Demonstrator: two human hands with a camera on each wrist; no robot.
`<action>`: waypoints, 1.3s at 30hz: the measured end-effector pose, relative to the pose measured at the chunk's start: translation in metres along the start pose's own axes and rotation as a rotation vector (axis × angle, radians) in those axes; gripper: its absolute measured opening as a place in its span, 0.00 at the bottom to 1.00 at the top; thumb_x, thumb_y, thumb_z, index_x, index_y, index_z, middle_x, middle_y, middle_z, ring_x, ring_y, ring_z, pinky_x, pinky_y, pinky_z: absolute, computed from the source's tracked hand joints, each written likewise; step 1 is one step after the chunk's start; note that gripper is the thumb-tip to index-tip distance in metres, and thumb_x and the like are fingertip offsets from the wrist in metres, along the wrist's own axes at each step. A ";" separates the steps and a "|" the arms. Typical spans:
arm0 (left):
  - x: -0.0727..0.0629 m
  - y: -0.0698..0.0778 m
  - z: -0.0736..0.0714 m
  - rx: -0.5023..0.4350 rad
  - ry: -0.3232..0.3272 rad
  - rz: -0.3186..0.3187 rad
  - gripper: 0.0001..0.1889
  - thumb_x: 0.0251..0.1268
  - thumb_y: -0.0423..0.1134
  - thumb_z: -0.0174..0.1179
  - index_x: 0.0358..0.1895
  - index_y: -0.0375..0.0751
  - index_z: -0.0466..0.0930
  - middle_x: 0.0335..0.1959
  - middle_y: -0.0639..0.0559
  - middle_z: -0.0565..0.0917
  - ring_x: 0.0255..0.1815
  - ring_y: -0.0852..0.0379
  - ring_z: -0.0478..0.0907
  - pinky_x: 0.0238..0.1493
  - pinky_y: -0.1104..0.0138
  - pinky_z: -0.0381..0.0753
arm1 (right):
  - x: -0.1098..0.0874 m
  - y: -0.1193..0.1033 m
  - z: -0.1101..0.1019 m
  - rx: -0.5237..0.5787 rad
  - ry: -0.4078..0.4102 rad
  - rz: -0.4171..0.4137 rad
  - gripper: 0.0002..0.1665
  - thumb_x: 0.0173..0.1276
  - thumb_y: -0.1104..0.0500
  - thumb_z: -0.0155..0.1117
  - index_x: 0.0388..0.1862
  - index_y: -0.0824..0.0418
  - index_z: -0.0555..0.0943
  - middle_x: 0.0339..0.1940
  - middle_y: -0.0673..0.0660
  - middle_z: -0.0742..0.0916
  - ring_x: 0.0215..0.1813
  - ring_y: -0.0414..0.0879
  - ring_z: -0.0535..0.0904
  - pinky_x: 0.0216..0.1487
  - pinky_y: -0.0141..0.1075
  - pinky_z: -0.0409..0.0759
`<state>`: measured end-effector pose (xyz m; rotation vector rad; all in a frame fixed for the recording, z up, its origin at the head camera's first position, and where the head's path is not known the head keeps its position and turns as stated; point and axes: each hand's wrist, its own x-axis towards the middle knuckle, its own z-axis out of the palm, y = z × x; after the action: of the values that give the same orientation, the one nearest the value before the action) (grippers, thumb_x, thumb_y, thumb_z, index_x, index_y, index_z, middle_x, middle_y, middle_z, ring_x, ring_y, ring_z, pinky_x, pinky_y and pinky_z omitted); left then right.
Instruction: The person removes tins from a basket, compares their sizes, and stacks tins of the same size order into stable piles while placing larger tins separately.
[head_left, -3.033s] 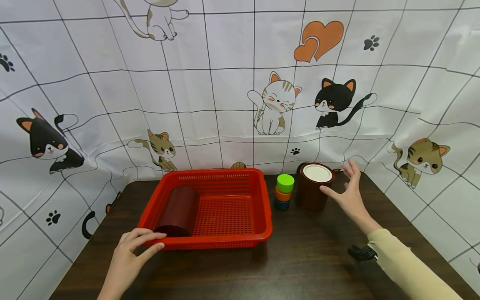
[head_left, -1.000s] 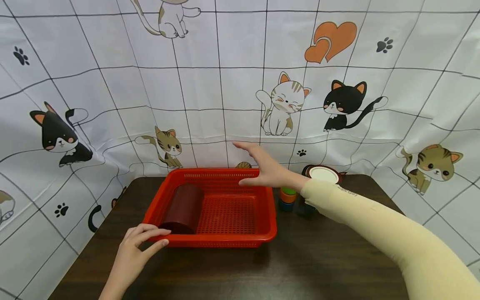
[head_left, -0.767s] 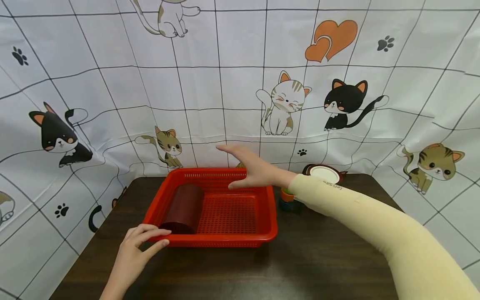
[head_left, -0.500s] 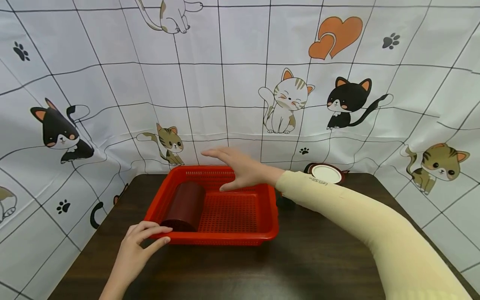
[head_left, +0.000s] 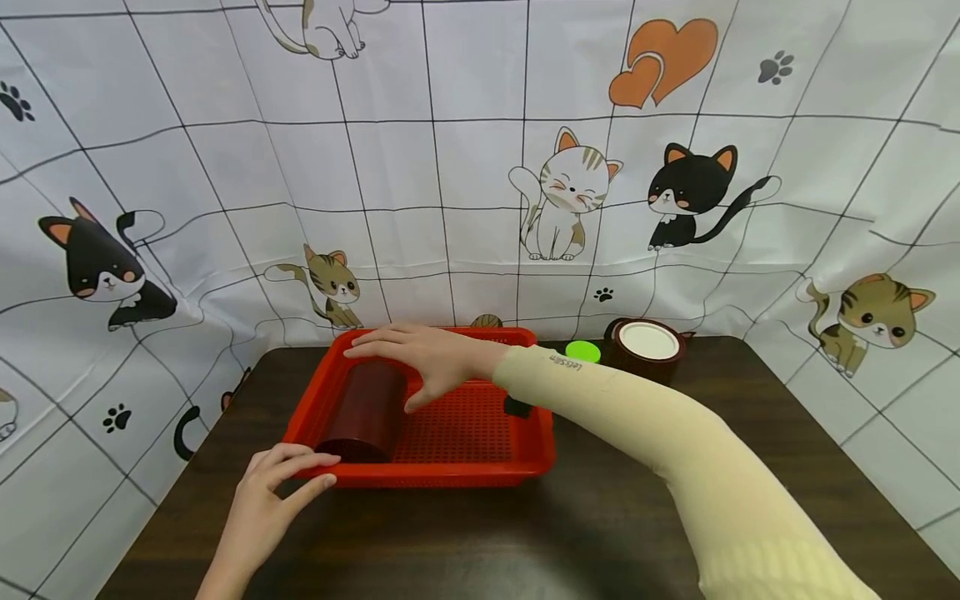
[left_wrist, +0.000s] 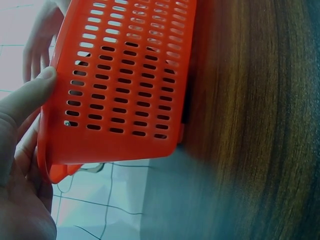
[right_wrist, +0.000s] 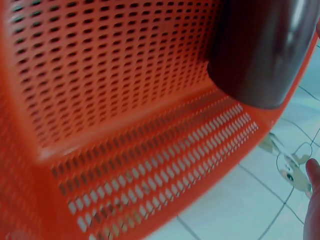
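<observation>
A red perforated plastic basket (head_left: 442, 477) sits on the dark wooden table. Inside, at its left end, lies a dark reddish-brown cylinder (head_left: 366, 408) on its side. My left hand (head_left: 258, 504) pinches the near-left corner of the rim; in the left wrist view the thumb (left_wrist: 32, 95) presses the rim's outer side and the fingers reach behind. My right hand (head_left: 427, 357) hovers over the cylinder's far end, fingers extended and thumb apart, holding nothing. The right wrist view shows the cylinder (right_wrist: 260, 55) in the basket (right_wrist: 115, 75), with a gap between it and a visible finger (right_wrist: 314, 195).
Right of the basket stands a dark brown round container (head_left: 648, 346) with a white top. Beside it a stack with a green top (head_left: 582, 352) is mostly hidden by my right sleeve (head_left: 637, 408). A cat-print sheet (head_left: 465, 167) hangs behind the table (head_left: 465, 542).
My right hand has moved from beside the brown container leftward across the basket to above the cylinder. My left hand has kept its grip on the rim.
</observation>
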<state>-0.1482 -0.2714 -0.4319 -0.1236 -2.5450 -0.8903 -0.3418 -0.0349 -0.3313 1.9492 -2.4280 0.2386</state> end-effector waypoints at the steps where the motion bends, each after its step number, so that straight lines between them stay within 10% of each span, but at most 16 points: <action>1: 0.000 0.000 0.000 -0.001 0.004 0.002 0.12 0.54 0.44 0.73 0.42 0.65 0.88 0.42 0.62 0.80 0.49 0.71 0.60 0.46 0.56 0.68 | 0.004 0.001 0.004 0.008 0.000 -0.006 0.59 0.56 0.42 0.74 0.80 0.40 0.50 0.81 0.45 0.58 0.80 0.41 0.51 0.78 0.44 0.58; 27: -0.003 0.000 -0.001 0.003 0.015 0.008 0.14 0.52 0.43 0.74 0.42 0.66 0.88 0.41 0.62 0.81 0.49 0.72 0.60 0.47 0.56 0.69 | 0.040 -0.011 0.058 -0.173 -0.177 -0.060 0.68 0.52 0.39 0.76 0.82 0.39 0.43 0.84 0.46 0.49 0.84 0.51 0.44 0.82 0.54 0.44; 39: -0.002 0.001 0.000 0.006 0.017 0.010 0.14 0.52 0.44 0.74 0.42 0.67 0.88 0.41 0.64 0.80 0.49 0.72 0.62 0.47 0.59 0.70 | 0.044 -0.012 0.062 -0.287 -0.193 -0.035 0.61 0.51 0.38 0.76 0.79 0.30 0.51 0.79 0.42 0.62 0.79 0.47 0.53 0.77 0.49 0.57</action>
<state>-0.1462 -0.2707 -0.4320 -0.1260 -2.5293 -0.8758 -0.3346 -0.0885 -0.3865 1.9609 -2.3712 -0.2961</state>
